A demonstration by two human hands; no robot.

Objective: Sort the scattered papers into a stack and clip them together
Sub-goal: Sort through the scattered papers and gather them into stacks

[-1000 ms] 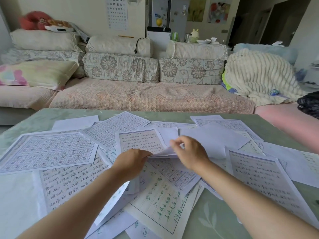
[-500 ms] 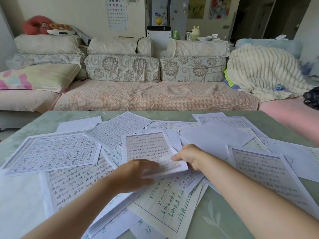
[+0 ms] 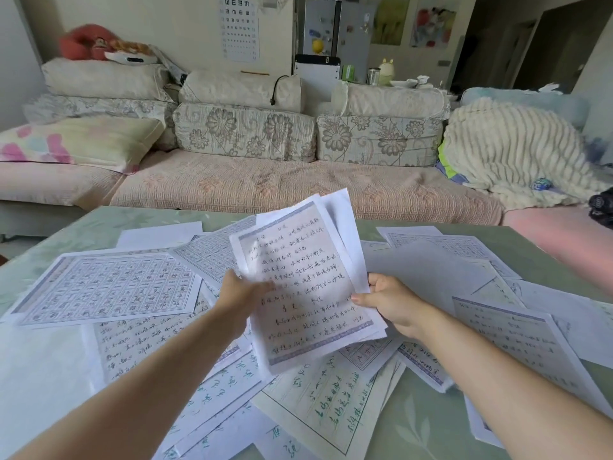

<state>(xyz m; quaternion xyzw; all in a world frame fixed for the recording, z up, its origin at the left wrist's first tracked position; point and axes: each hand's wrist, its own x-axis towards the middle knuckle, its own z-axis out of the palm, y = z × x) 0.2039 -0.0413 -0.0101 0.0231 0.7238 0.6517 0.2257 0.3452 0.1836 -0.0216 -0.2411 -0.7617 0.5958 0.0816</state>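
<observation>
Both hands, left (image 3: 240, 295) and right (image 3: 386, 300), pinched a few sheets (image 3: 298, 287) lifted above the green worktop (image 3: 428, 423). Other papers (image 3: 106, 287) lay scattered there, floral sofa (image 3: 245, 134) behind.

I count two hands, left hand (image 3: 240, 300) and right hand (image 3: 391, 302). At least three held sheets (image 3: 298, 287). A dozen-plus scattered papers (image 3: 106, 287); overlaps block an exact count. One table (image 3: 431, 426), three floral cushions (image 3: 245, 131), one eye chart (image 3: 239, 28).
</observation>
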